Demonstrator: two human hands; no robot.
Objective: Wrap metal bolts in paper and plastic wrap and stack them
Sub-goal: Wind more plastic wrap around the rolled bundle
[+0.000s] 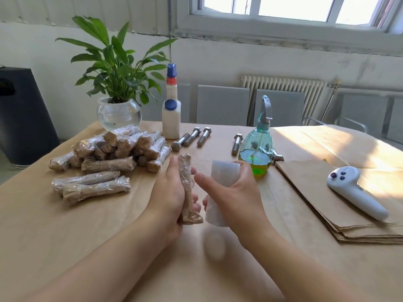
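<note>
paper-wrapped bolt under clear plastic film (187,190) stands near upright at the frame's centre, your left hand (169,197) curled around it. your right hand (231,188) grips a white roll of plastic wrap (220,192) just beside it. no writing is readable anywhere.

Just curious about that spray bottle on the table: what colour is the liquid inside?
Bright green-yellow liquid in the teal spray bottle, seen in the head view.

paper stack (340,216) cropped (right edge), bolt (278,158) half-hidden
</note>
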